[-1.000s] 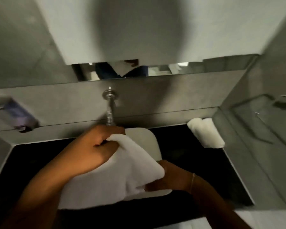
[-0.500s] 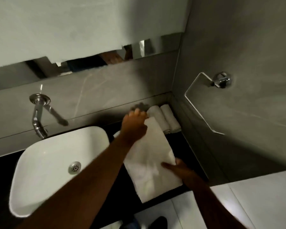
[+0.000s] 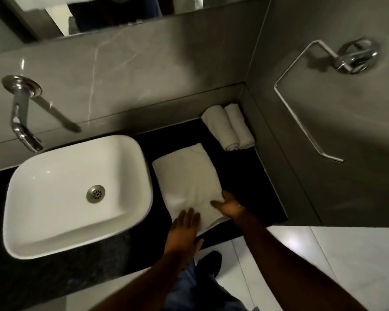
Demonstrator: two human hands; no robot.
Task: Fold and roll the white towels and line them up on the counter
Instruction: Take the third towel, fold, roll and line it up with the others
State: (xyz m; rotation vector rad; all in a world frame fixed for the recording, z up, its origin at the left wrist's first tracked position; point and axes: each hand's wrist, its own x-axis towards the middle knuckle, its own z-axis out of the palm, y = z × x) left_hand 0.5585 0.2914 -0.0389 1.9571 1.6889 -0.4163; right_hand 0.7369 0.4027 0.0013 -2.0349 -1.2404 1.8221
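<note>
A folded white towel lies flat on the black counter, just right of the basin. My left hand rests flat on the towel's near left corner, fingers spread. At the near right edge, my right hand lies with its fingers on the cloth; whether it pinches the edge I cannot tell. Two rolled white towels sit side by side in the far right corner of the counter, against the wall.
A white basin fills the left of the counter, under a chrome wall tap. A chrome towel ring sticks out of the right wall. A mirror runs above the backsplash. White floor tiles lie below.
My left hand has drawn back from the towel's far end to its near corner. The towel now lies flat and smoothed; the view has tilted down.
</note>
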